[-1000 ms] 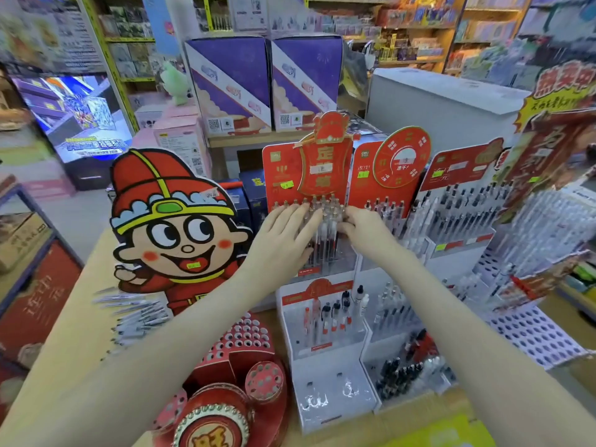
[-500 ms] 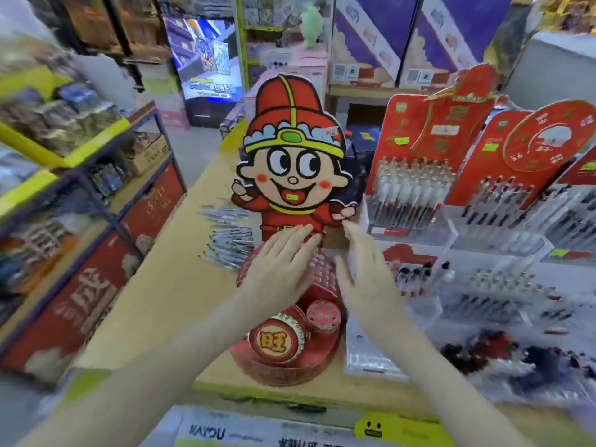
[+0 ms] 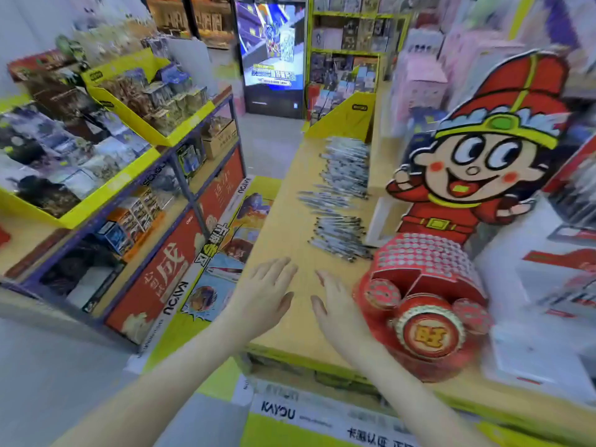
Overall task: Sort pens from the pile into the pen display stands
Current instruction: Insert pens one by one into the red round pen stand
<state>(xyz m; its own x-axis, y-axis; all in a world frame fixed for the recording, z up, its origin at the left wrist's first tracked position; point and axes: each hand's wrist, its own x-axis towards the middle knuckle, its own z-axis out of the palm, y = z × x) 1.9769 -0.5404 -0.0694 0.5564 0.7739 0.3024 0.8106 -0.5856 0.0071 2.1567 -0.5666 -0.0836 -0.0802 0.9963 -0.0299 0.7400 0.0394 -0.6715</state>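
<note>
- The left hand (image 3: 264,295) and right hand (image 3: 338,304) are both released, fingers straight and slightly spread, palms down, holding nothing.
- They sit side by side, apart from each other, over the near end of a tan wooden counter (image 3: 287,221); whether they touch it cannot be told.
- Just to the right of the right hand stands a red display stand (image 3: 429,279) with rows of round holes, topped by a cartoon cut-out (image 3: 483,156) in a red hat.
- The pens (image 3: 342,201) lie flat on the counter beyond the hands, well apart from them, in several loose heaps that form a row running away from the person.
- Each pen's long axis lies roughly across the counter, left to right; blur hides which end is the tip.
- Behind the far heap is a yellow cardboard bin (image 3: 348,114).
- Left of the counter, across a grey floor (image 3: 48,366), a shelving rack (image 3: 180,175) carries yellow trays of boxed goods.
- A lit screen (image 3: 272,46) stands at the end of the aisle.
</note>
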